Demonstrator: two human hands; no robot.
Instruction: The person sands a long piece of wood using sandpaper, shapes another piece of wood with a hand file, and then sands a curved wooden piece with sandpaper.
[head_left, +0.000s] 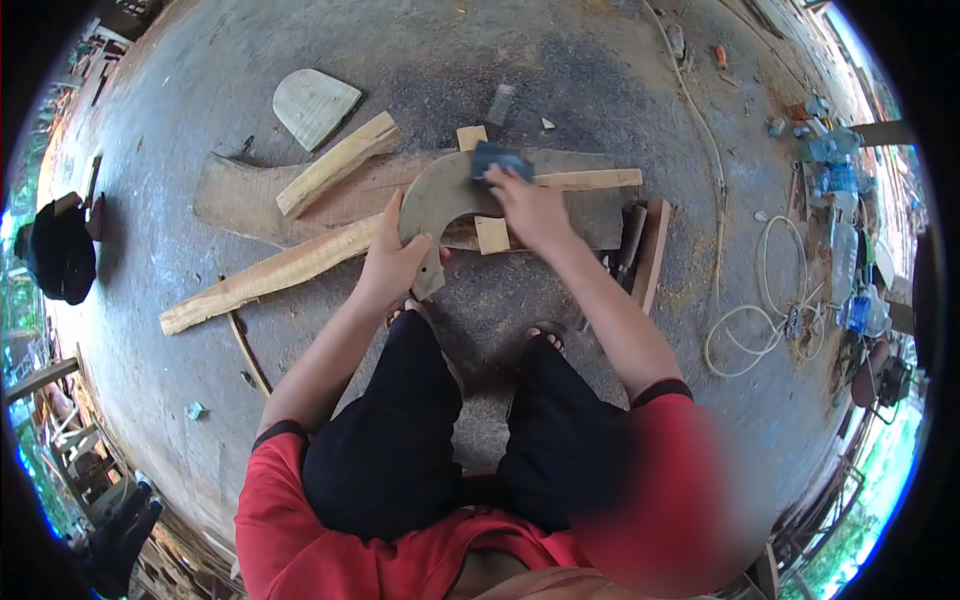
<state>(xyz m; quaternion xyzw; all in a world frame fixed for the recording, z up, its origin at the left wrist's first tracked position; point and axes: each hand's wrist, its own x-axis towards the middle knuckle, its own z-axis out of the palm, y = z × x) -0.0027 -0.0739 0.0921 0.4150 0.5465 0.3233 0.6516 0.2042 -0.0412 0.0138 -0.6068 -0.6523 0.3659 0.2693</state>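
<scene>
My left hand (393, 262) grips the lower end of a curved, hook-shaped wooden piece (425, 200), with the thumb laid on its face. At the upper right end of that curve, my right hand (530, 208) is closed on a dark blue-grey piece of sandpaper (497, 160), pressed against the wood and slightly blurred. Beneath the curved piece lie a wide plank (245, 205) and small light wood strips (590, 179). A long pale strip (270, 283) runs out to the left, near my left hand.
A short pale block (340, 163) rests on the plank; a rounded board (315, 105) lies beyond it. Right of the plank are a reddish wood bar (650, 255) and a dark tool. Farther right are a coiled hose (745, 340) and several plastic bottles (838, 180).
</scene>
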